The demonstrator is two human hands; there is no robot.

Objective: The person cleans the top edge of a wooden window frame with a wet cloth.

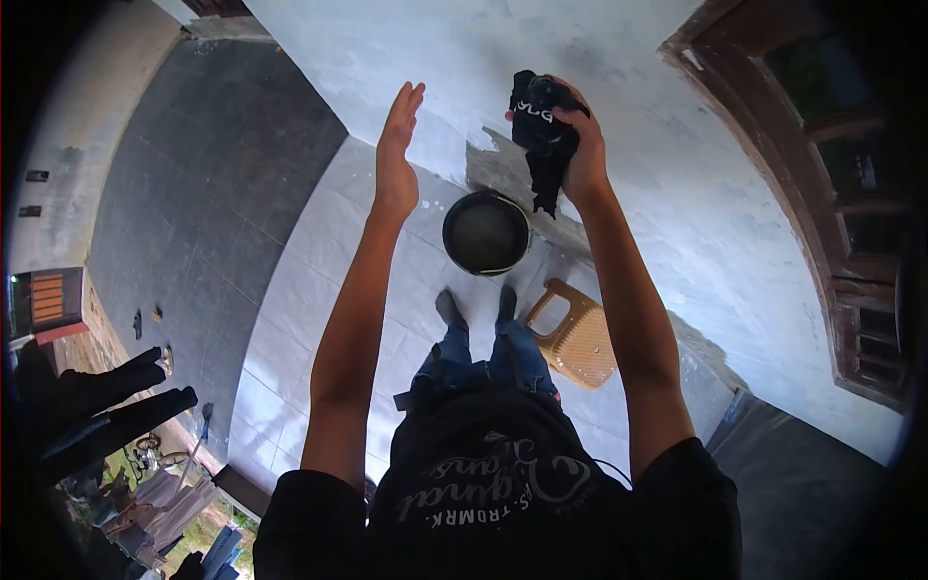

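My right hand [588,155] is closed around a bunched black cloth [543,135] with white lettering, raised in front of the pale wall. The loose end of the cloth hangs below my fingers. Level with it on the other side, my left hand [396,159] is held up with its fingers stretched out and nothing in it. A dark round bucket [486,233] stands on the floor by the wall, lower than both hands and between them in this view.
To the right of my feet is a tan plastic stool [592,338] with a woven pattern. The wall [696,222] runs along the right, with a brown wooden window frame [822,193]. Dark clothes [106,411] hang at the lower left. Light tiles [338,242] cover the floor.
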